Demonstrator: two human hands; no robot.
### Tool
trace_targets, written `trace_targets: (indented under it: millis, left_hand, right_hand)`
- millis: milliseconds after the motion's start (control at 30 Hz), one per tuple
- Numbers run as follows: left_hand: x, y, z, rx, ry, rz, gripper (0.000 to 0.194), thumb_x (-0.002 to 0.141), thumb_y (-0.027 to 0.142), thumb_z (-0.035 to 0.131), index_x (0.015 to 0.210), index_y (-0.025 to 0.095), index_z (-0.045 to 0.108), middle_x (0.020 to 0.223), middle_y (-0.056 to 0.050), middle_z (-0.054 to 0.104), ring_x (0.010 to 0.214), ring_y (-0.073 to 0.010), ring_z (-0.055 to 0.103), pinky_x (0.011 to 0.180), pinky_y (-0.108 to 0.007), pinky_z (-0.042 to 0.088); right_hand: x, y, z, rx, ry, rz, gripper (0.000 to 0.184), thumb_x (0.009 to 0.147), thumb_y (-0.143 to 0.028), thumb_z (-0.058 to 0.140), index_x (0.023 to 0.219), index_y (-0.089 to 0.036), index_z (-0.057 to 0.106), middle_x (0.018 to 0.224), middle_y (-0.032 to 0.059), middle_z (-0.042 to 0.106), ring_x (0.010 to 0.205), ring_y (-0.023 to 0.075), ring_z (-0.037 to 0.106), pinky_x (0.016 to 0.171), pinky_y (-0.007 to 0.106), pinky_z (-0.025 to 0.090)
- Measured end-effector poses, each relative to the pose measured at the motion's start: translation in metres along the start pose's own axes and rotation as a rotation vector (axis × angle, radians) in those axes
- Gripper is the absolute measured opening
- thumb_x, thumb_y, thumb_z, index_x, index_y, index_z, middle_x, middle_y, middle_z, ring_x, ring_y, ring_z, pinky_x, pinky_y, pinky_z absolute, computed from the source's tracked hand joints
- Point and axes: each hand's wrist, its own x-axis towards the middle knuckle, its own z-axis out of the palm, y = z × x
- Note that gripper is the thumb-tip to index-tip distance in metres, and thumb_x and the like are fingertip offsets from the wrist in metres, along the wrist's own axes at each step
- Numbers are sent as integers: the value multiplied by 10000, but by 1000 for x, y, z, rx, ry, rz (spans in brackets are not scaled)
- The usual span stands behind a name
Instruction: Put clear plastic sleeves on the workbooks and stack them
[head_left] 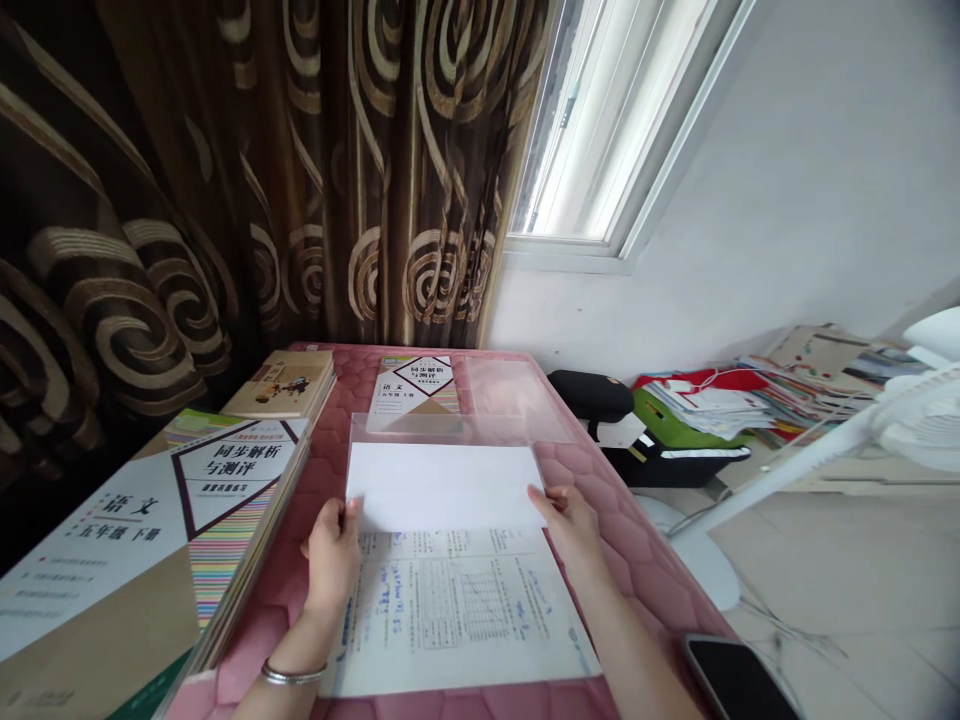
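A plain white sheet lies across the upper part of a printed page that bears blue handwriting. Clear plastic shows past the sheet's far edge, though I cannot tell how the two are joined. My left hand pinches the sheet's left edge, fingers curled; a silver bangle circles that wrist. On the opposite edge, my right hand grips with thumb and fingers. Just beyond lies a workbook with a white and tan cover, beside another clear plastic cover.
Stacked workbooks and a smaller tan book stand at left on the pink padded table. A phone lies near the right edge. Beyond are a white fan, a black-and-green box, paper piles and a patterned curtain.
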Motion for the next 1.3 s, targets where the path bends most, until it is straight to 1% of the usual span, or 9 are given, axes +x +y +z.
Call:
trace_targets:
  millis: [167, 333, 400, 500, 733, 867, 1067, 1200, 1300]
  left_hand:
    - [0, 0, 0, -15, 3, 12, 370, 832, 533, 408, 637, 219, 409, 569, 35, 483, 586, -142, 467, 591, -249, 367]
    - [-1, 3, -2, -17, 1, 11, 377, 831, 541, 408, 638, 217, 413, 571, 36, 493, 578, -138, 462, 597, -252, 375]
    - [-1, 4, -3, -23, -2, 15, 377, 830, 542, 407, 640, 218, 420, 571, 33, 498, 577, -139, 462, 597, -253, 378]
    - [-2, 4, -4, -28, 3, 19, 376, 826, 545, 413, 642, 218, 428, 569, 31, 505, 574, -140, 466, 599, -255, 382]
    - [1, 2, -2, 28, 7, 14, 354, 823, 522, 413, 633, 223, 427, 555, 19, 522, 566, -156, 494, 585, -263, 370]
    - [2, 4, -1, 86, -2, -6, 335, 825, 494, 405, 623, 227, 414, 563, 7, 547, 567, -168, 516, 588, -275, 354]
    - [2, 7, -2, 142, -25, -23, 294, 845, 436, 401, 639, 228, 415, 631, -22, 602, 634, -196, 575, 613, -287, 369]
    - [2, 9, -2, 150, -38, -38, 294, 855, 435, 389, 646, 229, 408, 652, -30, 611, 657, -206, 588, 632, -295, 372]
    - [3, 11, -2, 167, -52, -56, 292, 857, 433, 376, 648, 231, 402, 648, -30, 602, 662, -211, 582, 649, -309, 363]
  right_hand:
    - [4, 5, -3, 45, 8, -13, 334, 602, -494, 708, 684, -212, 548, 671, 27, 668, 633, 211, 628, 551, 296, 474]
    - [-8, -8, -1, 96, -141, 24, 313, 665, -515, 667, 683, -208, 608, 625, 7, 638, 576, 188, 575, 512, 281, 432]
    - [-11, -11, 0, 140, -163, 39, 309, 670, -516, 667, 675, -212, 610, 619, -2, 626, 563, 176, 556, 505, 272, 420]
    - [-8, -5, 3, 142, -152, 10, 350, 662, -546, 664, 657, -202, 601, 589, -6, 601, 535, 165, 525, 485, 262, 396]
    - [7, 19, 14, -49, -30, -102, 465, 659, -635, 606, 614, -172, 606, 539, 26, 605, 514, 170, 517, 465, 260, 366]
    - [6, 14, 13, -34, -32, -98, 452, 653, -614, 617, 650, -162, 631, 559, 34, 622, 534, 184, 542, 474, 266, 382]
    - [-7, -4, 1, 112, -171, 56, 334, 669, -535, 637, 657, -202, 609, 585, 13, 617, 567, 207, 567, 498, 293, 416]
    - [-8, -2, 2, 11, -107, -37, 366, 664, -546, 629, 560, -204, 554, 517, -1, 556, 516, 179, 508, 469, 280, 364]
    - [-4, 4, 6, -74, -73, -91, 413, 688, -592, 578, 586, -191, 574, 531, 6, 578, 524, 176, 515, 472, 269, 362]
